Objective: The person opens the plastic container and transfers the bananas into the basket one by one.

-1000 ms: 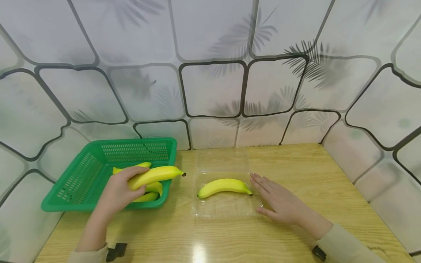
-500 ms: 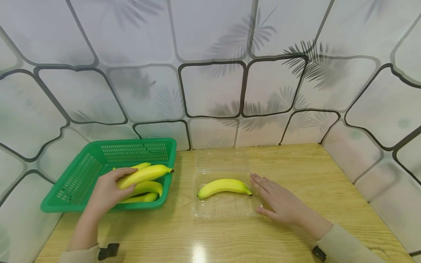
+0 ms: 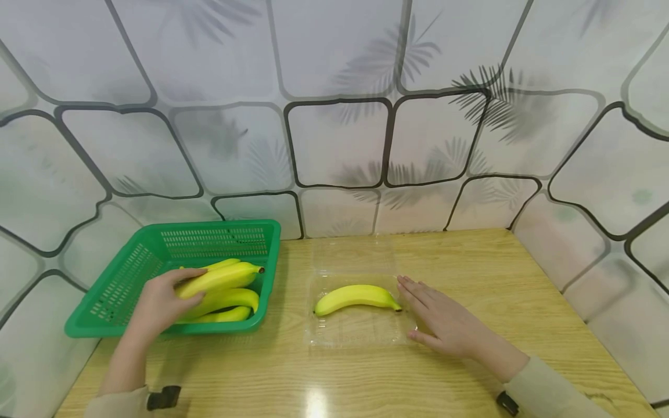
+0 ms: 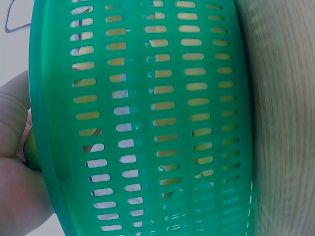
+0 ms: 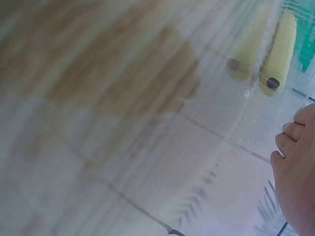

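In the head view, my left hand (image 3: 162,299) holds a yellow banana (image 3: 222,277) between thumb and fingers, over the right part of a green plastic basket (image 3: 83,322). Several other bananas (image 3: 245,298) lie in the basket beneath it. A single banana (image 3: 358,298) rests in a clear plastic clamshell box (image 3: 360,338), whose lid lies back toward the wall. My right hand (image 3: 444,319), fingers straight, touches the right edge of that box. In the left wrist view the basket's slotted side (image 4: 54,98) hides most of the hand (image 4: 19,172) and the fruit.
All of it stands on a light wooden tabletop (image 3: 272,366). Behind and on both sides rises a wall covering (image 3: 340,145) with a stone-and-leaf pattern, close behind the basket and box.
My left hand has moved left with its banana, from beyond the basket's right rim back over the basket. My right hand and the box have stayed put.
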{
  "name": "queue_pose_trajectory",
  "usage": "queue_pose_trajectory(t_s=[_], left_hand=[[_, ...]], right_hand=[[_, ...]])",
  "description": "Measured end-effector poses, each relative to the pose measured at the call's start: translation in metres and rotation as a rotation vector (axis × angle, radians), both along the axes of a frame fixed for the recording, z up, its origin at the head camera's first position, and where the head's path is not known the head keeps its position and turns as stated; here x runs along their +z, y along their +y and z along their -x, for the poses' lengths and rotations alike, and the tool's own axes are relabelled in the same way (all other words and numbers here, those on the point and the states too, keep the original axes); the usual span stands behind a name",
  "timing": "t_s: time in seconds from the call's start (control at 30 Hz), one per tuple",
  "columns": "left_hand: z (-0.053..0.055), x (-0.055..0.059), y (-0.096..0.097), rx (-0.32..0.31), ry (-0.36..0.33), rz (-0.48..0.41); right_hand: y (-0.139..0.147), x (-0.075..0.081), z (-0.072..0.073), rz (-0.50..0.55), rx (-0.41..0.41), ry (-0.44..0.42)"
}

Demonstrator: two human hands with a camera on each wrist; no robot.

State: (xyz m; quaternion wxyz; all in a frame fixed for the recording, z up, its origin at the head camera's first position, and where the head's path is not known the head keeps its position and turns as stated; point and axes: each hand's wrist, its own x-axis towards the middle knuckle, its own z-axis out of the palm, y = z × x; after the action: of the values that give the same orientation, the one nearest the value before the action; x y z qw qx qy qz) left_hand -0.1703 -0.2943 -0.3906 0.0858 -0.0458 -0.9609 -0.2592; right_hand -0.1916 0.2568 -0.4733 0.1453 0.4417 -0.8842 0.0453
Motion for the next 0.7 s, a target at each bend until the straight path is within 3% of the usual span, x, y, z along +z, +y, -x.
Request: queue_pose_trajectory(t_s=[0.7], left_hand=[[0.006, -0.005, -0.012, -0.010, -0.079, 0.053]], right_hand=[[0.000, -0.002, 0.000, 0.008, 0.004, -0.014]])
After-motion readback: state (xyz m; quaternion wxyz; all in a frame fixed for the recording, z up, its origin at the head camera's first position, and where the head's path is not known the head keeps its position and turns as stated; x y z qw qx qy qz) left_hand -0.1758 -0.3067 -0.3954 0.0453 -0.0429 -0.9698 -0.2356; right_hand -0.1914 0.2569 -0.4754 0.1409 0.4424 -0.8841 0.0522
